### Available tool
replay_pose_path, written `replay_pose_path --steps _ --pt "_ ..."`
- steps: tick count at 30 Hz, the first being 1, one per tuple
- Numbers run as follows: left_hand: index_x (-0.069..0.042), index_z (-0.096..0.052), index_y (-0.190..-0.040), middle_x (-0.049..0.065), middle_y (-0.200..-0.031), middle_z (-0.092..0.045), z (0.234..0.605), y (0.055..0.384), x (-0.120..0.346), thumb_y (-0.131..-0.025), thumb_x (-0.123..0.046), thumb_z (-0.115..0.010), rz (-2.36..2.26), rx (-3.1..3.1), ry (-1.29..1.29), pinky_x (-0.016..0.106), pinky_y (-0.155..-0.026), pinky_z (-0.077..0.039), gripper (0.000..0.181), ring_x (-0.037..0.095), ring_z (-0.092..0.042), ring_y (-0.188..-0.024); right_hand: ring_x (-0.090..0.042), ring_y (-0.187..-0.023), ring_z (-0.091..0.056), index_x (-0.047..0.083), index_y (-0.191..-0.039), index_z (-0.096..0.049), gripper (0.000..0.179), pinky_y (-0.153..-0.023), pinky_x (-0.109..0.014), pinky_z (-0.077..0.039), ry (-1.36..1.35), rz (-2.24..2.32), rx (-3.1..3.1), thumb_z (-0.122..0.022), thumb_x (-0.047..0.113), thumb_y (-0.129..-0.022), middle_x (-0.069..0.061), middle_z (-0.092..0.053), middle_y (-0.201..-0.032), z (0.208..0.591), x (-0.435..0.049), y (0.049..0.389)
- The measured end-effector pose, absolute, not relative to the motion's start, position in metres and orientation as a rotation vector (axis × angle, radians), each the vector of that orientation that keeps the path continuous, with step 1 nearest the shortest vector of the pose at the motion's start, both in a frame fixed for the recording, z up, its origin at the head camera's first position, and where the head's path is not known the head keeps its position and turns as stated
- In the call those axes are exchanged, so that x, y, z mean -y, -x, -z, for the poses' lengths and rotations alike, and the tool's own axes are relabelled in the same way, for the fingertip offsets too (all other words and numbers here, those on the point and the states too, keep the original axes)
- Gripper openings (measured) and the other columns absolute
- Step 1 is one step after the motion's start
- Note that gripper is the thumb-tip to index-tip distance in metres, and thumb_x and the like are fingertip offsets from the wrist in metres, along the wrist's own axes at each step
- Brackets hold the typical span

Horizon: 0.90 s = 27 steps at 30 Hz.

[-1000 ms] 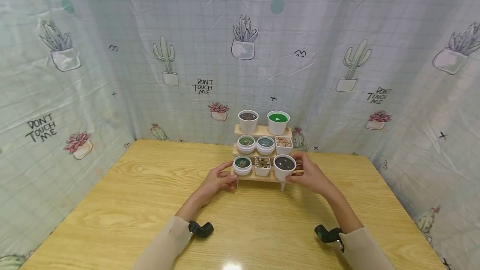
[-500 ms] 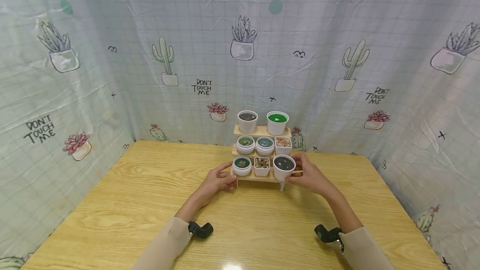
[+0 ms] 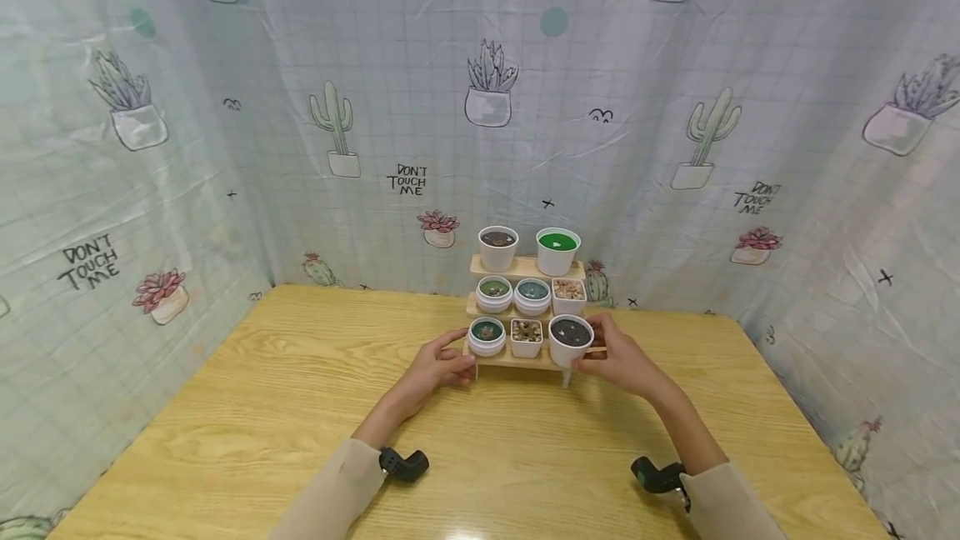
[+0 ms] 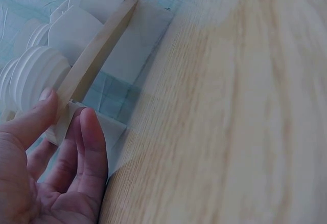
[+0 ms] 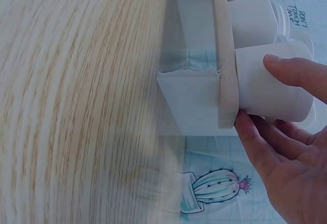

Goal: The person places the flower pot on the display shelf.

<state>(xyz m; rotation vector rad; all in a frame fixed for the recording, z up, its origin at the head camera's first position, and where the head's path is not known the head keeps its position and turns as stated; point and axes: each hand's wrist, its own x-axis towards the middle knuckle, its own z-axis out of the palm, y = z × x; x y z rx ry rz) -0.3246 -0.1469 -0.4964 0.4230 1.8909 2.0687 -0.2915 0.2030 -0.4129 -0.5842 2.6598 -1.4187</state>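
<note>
A three-tier wooden stand (image 3: 525,267) with white legs holds several small white pots at the back of the table. My left hand (image 3: 437,363) grips the left end of its lowest shelf (image 4: 97,50), thumb on the upper side and fingers curled below, beside a ridged round pot (image 4: 40,75) with a dark green fill. At the right end of that shelf, my right hand (image 3: 621,363) holds a round white pot (image 5: 271,91) with a dark fill, thumb on its near side and fingers behind. Between them sits a square pot (image 3: 527,340) of pebbles.
On the middle tier are two round ridged pots and a square pot (image 3: 568,298). Two taller pots, one with a bright green fill (image 3: 558,255), stand on the top tier. A cactus-print curtain (image 3: 390,132) hangs close behind the wooden table (image 3: 300,373).
</note>
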Motion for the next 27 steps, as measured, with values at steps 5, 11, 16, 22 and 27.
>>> replay_pose_path --steps 5,11,16,22,27 --pt "-0.01 -0.033 -0.161 0.005 -0.1 -0.074 0.495 0.326 0.146 -0.1 -0.015 -0.069 -2.077 -1.889 -0.437 0.03 -0.079 -0.063 0.071 0.014 -0.071 -0.087 -0.042 -0.124 -0.059 -0.007 -0.139 -0.035 0.067 -0.103 -0.053 -0.055 0.602 1.406 -2.672 -0.078 0.009 -0.091 -0.029 -0.055 -0.135 0.412 -0.205 0.293" --pt "-0.01 -0.033 -0.161 0.011 -0.106 -0.074 0.493 0.327 0.143 -0.1 -0.015 -0.069 -2.074 -1.889 -0.44 0.03 -0.08 -0.063 0.071 0.014 -0.072 -0.09 -0.043 -0.125 -0.058 -0.007 -0.14 -0.035 0.066 -0.104 -0.053 -0.054 0.595 1.412 -2.658 -0.078 0.008 -0.092 -0.029 -0.054 -0.137 0.409 -0.208 0.295" --pt "-0.009 -0.033 -0.161 0.007 -0.102 -0.074 0.492 0.327 0.144 -0.101 -0.014 -0.068 -2.081 -1.89 -0.429 0.03 -0.08 -0.063 0.069 0.014 -0.071 -0.088 -0.046 -0.128 -0.056 -0.008 -0.141 -0.033 0.066 -0.104 -0.053 -0.054 0.62 1.426 -2.631 -0.076 0.007 -0.093 -0.032 -0.052 -0.14 0.409 -0.209 0.294" --pt "-0.008 -0.033 -0.16 0.005 -0.099 -0.074 0.489 0.326 0.146 -0.1 -0.01 -0.068 -2.083 -1.886 -0.393 0.031 -0.079 -0.063 0.069 0.014 -0.071 -0.087 -0.049 -0.132 -0.054 -0.008 -0.145 -0.03 0.071 -0.105 -0.051 -0.054 0.651 1.428 -2.59 -0.075 0.009 -0.094 -0.034 -0.049 -0.143 0.406 -0.21 0.294" --pt "-0.01 -0.032 -0.161 0.014 -0.105 -0.074 0.482 0.326 0.147 -0.095 -0.007 -0.073 -2.047 -1.875 -0.408 0.037 -0.085 -0.063 0.078 0.018 -0.072 -0.092 -0.046 -0.134 -0.053 -0.004 -0.149 -0.028 0.075 -0.107 -0.054 -0.052 0.612 1.362 -2.599 -0.076 0.015 -0.094 -0.029 -0.047 -0.146 0.4 -0.218 0.292"
